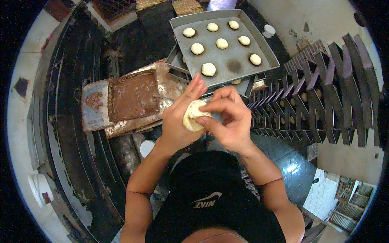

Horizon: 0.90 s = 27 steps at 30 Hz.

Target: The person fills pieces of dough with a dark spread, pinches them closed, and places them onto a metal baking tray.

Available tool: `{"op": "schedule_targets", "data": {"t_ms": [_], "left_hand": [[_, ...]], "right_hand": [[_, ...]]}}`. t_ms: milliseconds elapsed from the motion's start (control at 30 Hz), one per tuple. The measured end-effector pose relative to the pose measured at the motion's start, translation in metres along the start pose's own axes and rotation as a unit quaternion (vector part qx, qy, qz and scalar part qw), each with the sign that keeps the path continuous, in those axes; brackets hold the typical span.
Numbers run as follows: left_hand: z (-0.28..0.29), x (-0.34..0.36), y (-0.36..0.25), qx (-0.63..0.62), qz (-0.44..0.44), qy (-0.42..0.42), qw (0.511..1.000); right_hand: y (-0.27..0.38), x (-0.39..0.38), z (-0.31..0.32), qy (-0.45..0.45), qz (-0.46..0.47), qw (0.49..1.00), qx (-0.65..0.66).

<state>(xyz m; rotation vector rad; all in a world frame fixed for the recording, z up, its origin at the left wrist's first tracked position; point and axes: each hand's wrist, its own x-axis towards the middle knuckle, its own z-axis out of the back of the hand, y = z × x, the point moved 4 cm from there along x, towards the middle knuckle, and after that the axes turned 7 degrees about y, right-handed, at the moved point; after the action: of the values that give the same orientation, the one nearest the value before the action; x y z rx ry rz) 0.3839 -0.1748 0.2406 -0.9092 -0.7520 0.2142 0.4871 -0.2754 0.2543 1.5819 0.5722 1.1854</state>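
Observation:
A pale, soft piece of dough (pixel 191 120) with a gathered, folded top rests in the palm of my left hand (pixel 173 123). That hand is cupped round it, its fingertips pointing up towards the baking tray. My right hand (pixel 234 121) pinches the upper part of the dough between thumb and fingers. Just beyond my hands lies a grey metal baking tray (pixel 216 57) with raised sides. Several round dough balls (pixel 208 69) are spaced out on it, and a dark spot marks its near part. Whether anything is inside the dough piece is hidden.
Left of my hands, a shallow container of smooth brown paste (pixel 134 97) sits on a stained board. More trays lie under the top one. A tall metal rack (pixel 312 91) with trays of dough balls stands at right. A white cup (pixel 268 30) is beyond the tray's right corner.

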Motion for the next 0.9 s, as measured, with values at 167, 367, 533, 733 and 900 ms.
{"op": "schedule_targets", "data": {"t_ms": [167, 367, 533, 733, 900], "left_hand": [[0.044, -0.042, -0.026, 0.071, -0.105, -0.019, 0.992], [0.085, -0.092, -0.043, 0.089, -0.099, 0.112, 0.985], [0.082, -0.119, -0.044, -0.055, -0.075, 0.133, 0.987], [0.064, -0.092, -0.1, -0.035, -0.11, 0.085, 0.99], [-0.004, -0.073, -0.111, 0.198, -0.161, 0.158, 0.954]], "right_hand": [[0.028, -0.027, -0.06, -0.074, -0.05, 0.99, 0.108], [0.058, -0.068, -0.096, 0.002, 0.093, 0.972, -0.218], [-0.009, -0.136, -0.151, -0.097, -0.066, 0.945, 0.305], [0.006, -0.13, -0.108, -0.05, -0.054, 0.959, 0.274], [0.048, -0.123, -0.073, -0.224, -0.037, 0.881, 0.415]]}}
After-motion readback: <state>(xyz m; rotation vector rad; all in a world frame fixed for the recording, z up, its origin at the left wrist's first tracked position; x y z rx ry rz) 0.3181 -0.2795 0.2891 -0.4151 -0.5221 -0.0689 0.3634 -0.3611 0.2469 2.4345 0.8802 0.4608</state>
